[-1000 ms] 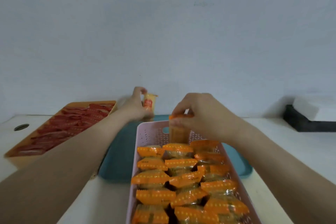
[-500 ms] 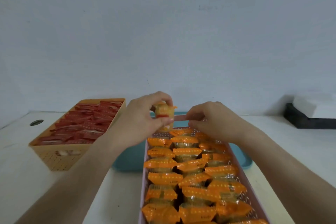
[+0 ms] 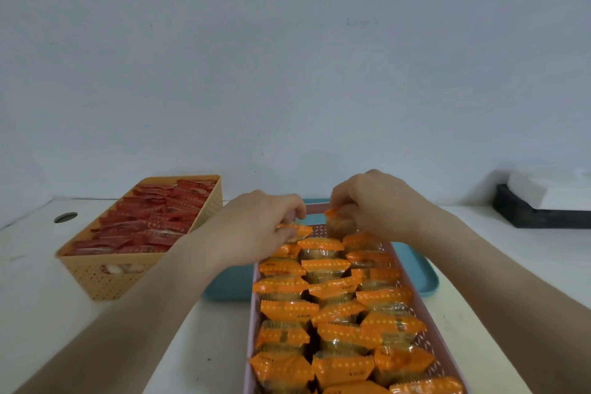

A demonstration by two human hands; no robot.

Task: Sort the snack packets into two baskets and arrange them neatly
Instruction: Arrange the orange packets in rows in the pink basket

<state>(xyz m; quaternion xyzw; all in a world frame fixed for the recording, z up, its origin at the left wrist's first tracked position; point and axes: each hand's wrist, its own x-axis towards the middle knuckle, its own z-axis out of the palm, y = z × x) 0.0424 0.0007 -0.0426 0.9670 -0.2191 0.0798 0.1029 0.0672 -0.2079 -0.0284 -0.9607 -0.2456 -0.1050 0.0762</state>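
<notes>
Where the pink basket (image 3: 412, 291) meets the teal tray (image 3: 422, 278) at its far end, both hands work. Left hand (image 3: 256, 227) pinches an orange packet (image 3: 295, 230) at the basket's far-left corner; right hand (image 3: 371, 201) grips another packet (image 3: 340, 224) beside it. Packets: orange crimped ends, clear middles, three rows. Left of the pink basket, a tan basket (image 3: 105, 278) holds red packets (image 3: 150, 217).

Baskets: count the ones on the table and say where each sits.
2. The tan basket of red packets sits left; the pink basket of orange packets sits centre, its far end on the teal tray.
</notes>
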